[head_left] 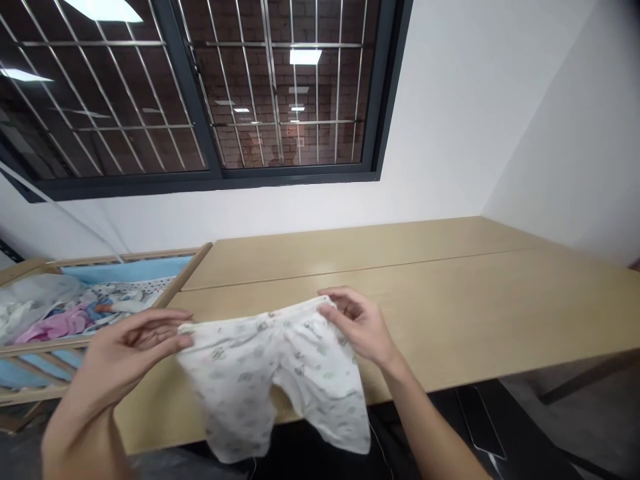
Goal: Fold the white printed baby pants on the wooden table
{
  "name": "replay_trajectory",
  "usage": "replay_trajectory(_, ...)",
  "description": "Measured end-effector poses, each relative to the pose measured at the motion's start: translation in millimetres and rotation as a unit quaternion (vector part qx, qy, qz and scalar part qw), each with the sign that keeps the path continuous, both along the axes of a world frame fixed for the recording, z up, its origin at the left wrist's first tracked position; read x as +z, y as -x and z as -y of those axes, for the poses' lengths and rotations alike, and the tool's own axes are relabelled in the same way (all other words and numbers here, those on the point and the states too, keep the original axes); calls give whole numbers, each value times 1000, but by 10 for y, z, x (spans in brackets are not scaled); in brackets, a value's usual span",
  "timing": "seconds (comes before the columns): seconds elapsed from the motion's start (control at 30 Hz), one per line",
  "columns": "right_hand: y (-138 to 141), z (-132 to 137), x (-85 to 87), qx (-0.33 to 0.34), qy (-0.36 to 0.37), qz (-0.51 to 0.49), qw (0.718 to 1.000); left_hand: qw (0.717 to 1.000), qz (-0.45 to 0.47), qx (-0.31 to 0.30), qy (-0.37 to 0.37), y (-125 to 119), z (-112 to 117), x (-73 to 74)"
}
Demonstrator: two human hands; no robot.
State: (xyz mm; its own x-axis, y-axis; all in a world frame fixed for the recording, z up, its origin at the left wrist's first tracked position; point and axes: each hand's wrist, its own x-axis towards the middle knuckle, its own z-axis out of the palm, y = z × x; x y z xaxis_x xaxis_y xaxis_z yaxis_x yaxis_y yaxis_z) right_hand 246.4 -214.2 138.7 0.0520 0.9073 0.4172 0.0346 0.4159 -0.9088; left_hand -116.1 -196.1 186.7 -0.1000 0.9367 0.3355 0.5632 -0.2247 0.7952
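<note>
A small pair of white printed baby pants [320, 373] hangs spread out between my hands, over the front edge of the wooden table [450, 300]. My left hand [125, 353] pinches one end of the waistband between thumb and fingers. At the other end of the waistband, my right hand [357, 327] has the same kind of pinch. Both legs of the pants dangle downward, slightly blurred, with the lower parts past the table's front edge.
Left of the table stands a wooden crib [195, 267] with blue lining, holding a pile of clothes [60, 323]. A phone [480, 420] with a cable lies on a dark surface below the table's edge at right. Behind are a white wall and a barred window [280, 87].
</note>
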Motion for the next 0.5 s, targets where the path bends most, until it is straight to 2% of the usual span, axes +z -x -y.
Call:
replay_trajectory(0.1,-167,-316,84,-31,-15,45,998,996,-40,-79,26,-229,-355,70)
replay_trajectory(0.2,-270,-754,-61,-30,-3,90,995,988,-77,-130,28,-448,-821,-66)
replay_trajectory(0.27,-311,-1096,-288,-24,12,112,993,981,-126,-146,35,-576,-1169,-269)
replay_trajectory(0.37,-332,-1580,-727,-39,54,171,983,963,-221,-135,70,-744,-1644,-664)
replay_trajectory(0.5,-327,-2024,-1206,-77,86,249,962,948,-279,-118,100,-920,-2071,-1140)
